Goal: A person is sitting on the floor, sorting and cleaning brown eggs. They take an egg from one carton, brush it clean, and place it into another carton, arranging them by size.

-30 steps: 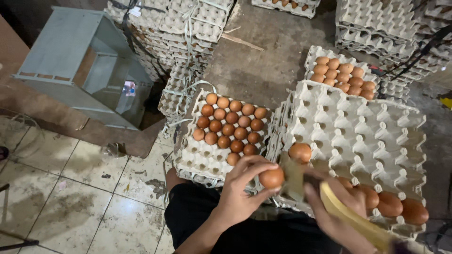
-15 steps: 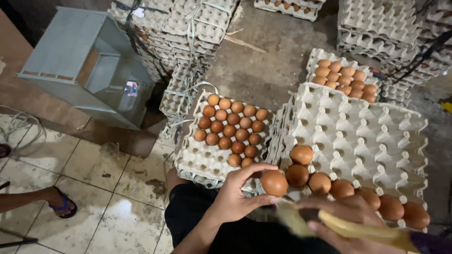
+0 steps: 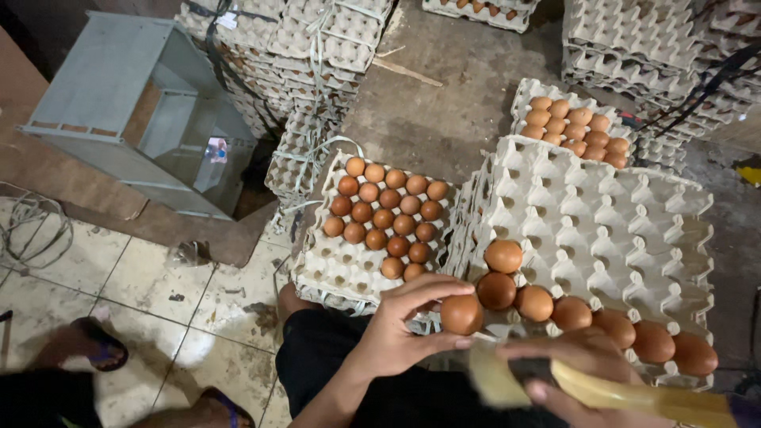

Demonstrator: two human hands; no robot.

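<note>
My left hand (image 3: 400, 333) holds a brown egg (image 3: 461, 314) between thumb and fingers, just left of the near row of a grey pulp egg tray (image 3: 618, 230). That tray carries several brown eggs (image 3: 602, 317) along its near edge and one more egg (image 3: 503, 255) in the second row. My right hand (image 3: 567, 368) grips a long yellow tool (image 3: 634, 394) at the bottom right, close to the held egg. A second tray (image 3: 333, 273) to the left is about half filled with brown eggs (image 3: 384, 214).
Stacks of empty egg trays (image 3: 309, 40) stand at the back and at the right (image 3: 634, 47). A further tray of eggs (image 3: 575, 123) lies behind. A grey metal frame (image 3: 119, 111) is at left. Another person's sandalled foot (image 3: 91, 345) rests on the tiled floor.
My left hand has kept hold of the egg and drifted slightly lower. My right hand and the yellow tool have moved down and right, uncovering the near row of eggs.
</note>
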